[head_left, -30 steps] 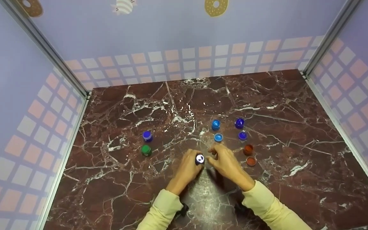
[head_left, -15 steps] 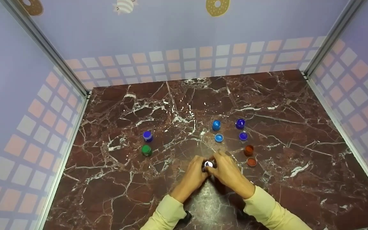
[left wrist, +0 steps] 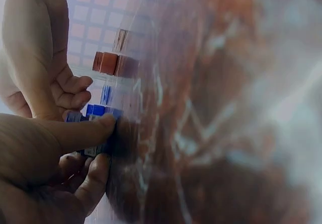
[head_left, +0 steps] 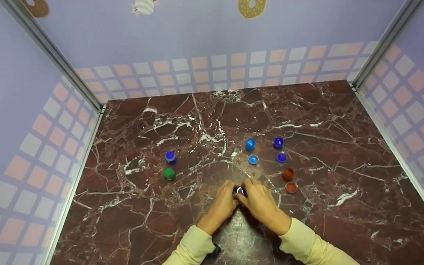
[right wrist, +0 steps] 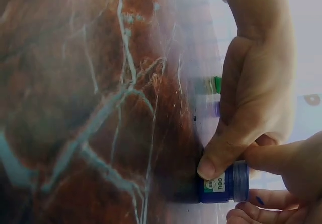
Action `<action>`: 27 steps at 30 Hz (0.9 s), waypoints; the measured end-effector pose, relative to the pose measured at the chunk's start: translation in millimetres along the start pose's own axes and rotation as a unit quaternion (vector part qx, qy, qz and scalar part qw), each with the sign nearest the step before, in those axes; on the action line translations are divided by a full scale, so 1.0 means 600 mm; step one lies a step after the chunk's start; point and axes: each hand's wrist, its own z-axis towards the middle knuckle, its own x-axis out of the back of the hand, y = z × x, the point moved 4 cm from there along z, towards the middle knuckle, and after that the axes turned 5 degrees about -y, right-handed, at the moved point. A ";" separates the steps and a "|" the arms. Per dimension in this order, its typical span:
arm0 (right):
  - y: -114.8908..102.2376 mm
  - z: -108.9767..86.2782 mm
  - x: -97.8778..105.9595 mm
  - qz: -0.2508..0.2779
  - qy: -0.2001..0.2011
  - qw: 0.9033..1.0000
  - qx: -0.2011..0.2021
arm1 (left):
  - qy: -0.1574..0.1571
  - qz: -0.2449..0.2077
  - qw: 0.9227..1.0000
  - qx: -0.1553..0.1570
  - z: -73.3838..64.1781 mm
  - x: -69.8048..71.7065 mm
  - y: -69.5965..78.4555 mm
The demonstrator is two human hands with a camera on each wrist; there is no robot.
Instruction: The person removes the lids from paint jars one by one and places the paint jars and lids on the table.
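A small dark blue paint jar (head_left: 240,191) with a white label stands between both hands, low over the marble tabletop. My left hand (head_left: 221,206) grips the jar's body, its thumb (right wrist: 209,167) pressed against the label side in the right wrist view. From the other side my right hand (head_left: 262,201) has its thumb and fingers around the jar's translucent lid (right wrist: 241,181). A blue smear marks one right fingertip (right wrist: 260,200). Much of the jar is hidden by fingers in the head view.
Beyond the right hand stand a light blue jar (head_left: 250,144), a deep blue jar (head_left: 278,143) and an orange-brown jar (head_left: 288,173), each uncovered with its lid in front. To the left are a capped violet jar (head_left: 170,157) and a capped green jar (head_left: 169,173). Patterned panels (head_left: 204,33) enclose the table.
A second ago only the left hand held the jar, with the right hand apart. The left hand has shifted slightly right and nearer, and the right hand has come onto the jar's lid.
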 end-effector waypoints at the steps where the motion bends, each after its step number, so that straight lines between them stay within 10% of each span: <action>1: -0.001 0.000 0.000 -0.004 0.001 1.000 0.007 | 0.000 0.000 1.000 -0.002 0.000 0.000 0.000; 12: 0.011 0.007 0.007 0.054 -0.082 0.992 0.079 | -0.013 0.011 1.000 -0.004 0.005 0.003 -0.004; 27: 0.022 0.024 0.022 0.071 -0.156 0.953 0.252 | -0.026 0.015 0.999 0.016 0.011 0.005 -0.001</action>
